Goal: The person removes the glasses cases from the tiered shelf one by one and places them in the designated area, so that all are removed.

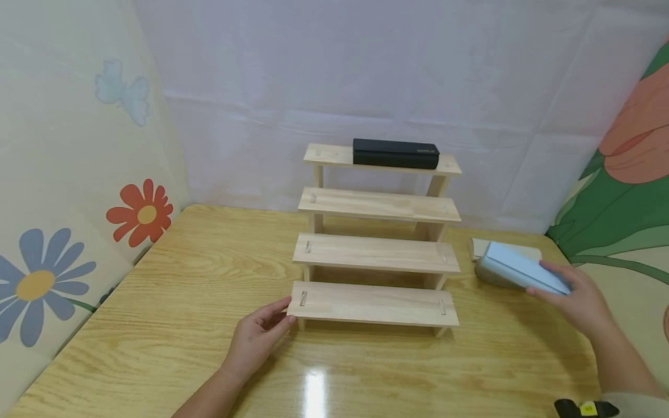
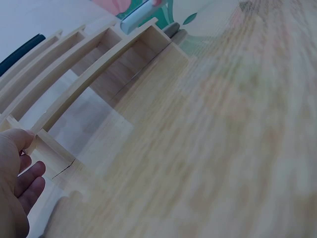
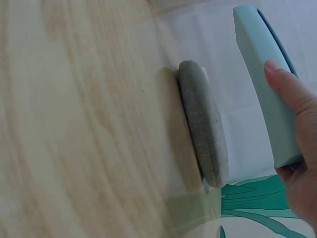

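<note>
A pale blue case (image 1: 525, 268) is pinched toward one end between thumb and fingers of the right hand (image 1: 580, 297); it is judged light, stiff-shelled and smooth, best gripped across its width. The bottom wooden shelf (image 1: 371, 304) is pinched at its end by the left hand (image 1: 256, 337).

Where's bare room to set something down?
Free: lower three shelves of the pale wooden rack; yellow wood-grain table between the left hand and left flower-printed wall, and before the rack. Tight: top shelf under a long black case; right side, where the right hand grips a light-blue oblong case near a grey fabric case.
</note>
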The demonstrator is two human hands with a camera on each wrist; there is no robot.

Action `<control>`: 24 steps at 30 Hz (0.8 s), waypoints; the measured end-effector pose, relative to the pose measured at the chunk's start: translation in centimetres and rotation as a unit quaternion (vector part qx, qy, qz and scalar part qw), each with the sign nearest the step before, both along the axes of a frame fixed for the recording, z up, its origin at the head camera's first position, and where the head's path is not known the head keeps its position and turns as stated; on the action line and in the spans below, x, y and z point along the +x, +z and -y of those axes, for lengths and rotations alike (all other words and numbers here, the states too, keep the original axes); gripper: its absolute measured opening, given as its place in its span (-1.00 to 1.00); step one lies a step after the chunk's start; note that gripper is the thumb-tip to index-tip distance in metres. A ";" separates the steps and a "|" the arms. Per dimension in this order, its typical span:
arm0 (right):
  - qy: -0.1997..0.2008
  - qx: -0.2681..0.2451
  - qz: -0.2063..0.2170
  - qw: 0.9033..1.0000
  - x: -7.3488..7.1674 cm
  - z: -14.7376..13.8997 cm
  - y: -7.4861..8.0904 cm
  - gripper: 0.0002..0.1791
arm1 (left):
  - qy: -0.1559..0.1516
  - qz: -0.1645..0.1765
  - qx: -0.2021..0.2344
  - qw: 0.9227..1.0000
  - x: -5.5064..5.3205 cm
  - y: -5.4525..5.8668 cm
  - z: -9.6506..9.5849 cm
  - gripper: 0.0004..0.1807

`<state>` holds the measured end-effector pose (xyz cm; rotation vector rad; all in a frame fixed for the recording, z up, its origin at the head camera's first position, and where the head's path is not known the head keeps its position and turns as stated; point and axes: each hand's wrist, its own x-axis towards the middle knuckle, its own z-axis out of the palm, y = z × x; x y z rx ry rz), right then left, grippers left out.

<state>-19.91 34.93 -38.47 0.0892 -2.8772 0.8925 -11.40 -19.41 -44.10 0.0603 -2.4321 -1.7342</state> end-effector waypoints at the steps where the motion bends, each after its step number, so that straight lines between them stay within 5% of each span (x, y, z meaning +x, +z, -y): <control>1: 0.001 -0.001 -0.003 1.000 0.1 0.0 -0.2 -0.15 | 0.000 0.000 -0.001 1.000 0.0 0.0 0.0 -0.56; 24: -0.006 -0.003 0.027 1.000 1.9 -0.1 -3.8 -0.15 | 0.008 0.008 0.006 1.000 0.0 0.3 -0.2 -0.58</control>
